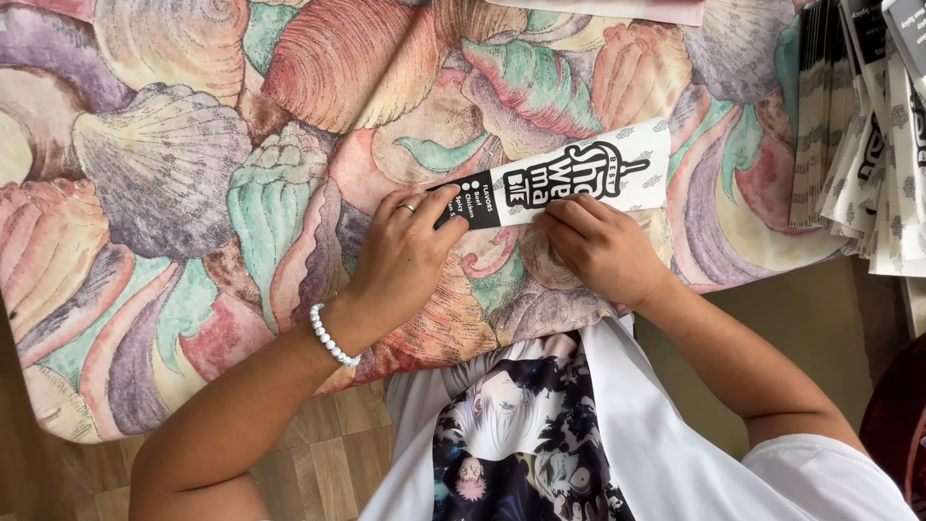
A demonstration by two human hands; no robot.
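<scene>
Left hand (410, 253) and right hand (600, 246) press a long white paper sleeve (559, 185) flat on the shell-patterned counter (174, 174), fingers (569, 217) together and clamped down on its lower edge. Risk: uneven pressure on the soft cloth could skew the fold or crease the sleeve. A stack of similar sleeves (863, 135) lies well apart at far right, obstructing nothing.
</scene>
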